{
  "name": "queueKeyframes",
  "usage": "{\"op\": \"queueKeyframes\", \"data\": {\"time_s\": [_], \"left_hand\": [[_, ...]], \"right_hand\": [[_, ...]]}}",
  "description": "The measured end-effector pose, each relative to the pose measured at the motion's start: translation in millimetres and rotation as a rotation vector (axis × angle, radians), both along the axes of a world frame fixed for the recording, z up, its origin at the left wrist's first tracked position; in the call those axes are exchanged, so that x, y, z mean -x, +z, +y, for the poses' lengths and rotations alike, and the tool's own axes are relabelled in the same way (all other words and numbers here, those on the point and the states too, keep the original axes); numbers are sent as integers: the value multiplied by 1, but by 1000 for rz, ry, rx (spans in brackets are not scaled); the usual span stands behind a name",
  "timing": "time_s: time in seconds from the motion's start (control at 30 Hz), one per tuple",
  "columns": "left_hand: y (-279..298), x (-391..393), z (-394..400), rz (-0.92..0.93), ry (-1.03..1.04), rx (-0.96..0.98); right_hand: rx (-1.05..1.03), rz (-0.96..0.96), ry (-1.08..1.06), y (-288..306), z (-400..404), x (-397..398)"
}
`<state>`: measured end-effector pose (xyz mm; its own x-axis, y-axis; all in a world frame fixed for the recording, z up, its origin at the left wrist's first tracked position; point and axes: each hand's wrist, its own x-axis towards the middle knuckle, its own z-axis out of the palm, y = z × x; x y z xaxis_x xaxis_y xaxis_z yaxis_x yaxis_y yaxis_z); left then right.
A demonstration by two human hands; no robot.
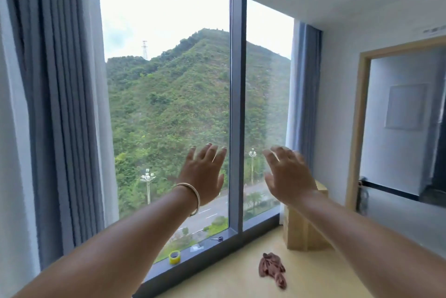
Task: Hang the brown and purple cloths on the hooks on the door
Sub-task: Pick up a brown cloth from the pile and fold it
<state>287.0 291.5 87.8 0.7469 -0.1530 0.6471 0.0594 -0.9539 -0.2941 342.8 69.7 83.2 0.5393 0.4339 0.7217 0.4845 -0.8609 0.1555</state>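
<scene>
Your left hand [202, 172] and right hand [288, 174] are both up with fingers spread, holding nothing, while the brown cloth [272, 270] sits crumpled on the ledge below, soft and light, so just pinch a bunched edge.

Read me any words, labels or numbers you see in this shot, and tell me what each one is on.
No text here is legible.
The white wall unit near the ceiling has dark marks, too blurred to read.
The cardboard box shows no readable print.
The yellow tape roll on the window sill shows no lettering.
The white panel beyond the doorway is blank.
</scene>
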Motion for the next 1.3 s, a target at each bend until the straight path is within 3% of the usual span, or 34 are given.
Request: {"op": "queueKeyframes", "data": {"time_s": [0.27, 0.53, 0.8, 1.3], "left_hand": [[-31, -89, -190, 38, -298, -17], [-66, -135, -343, 79, -582, -33], [-76, -206, -436, 95, -751, -22], [-51, -410, -565, 111, -938, 32]], "right_hand": [[-5, 83, -332, -36, -198, -13], [-30, 168, -668, -62, -341, 3], [-34, 196, -887, -72, -421, -26], [-71, 233, -1075, -50, -523, -189]]}}
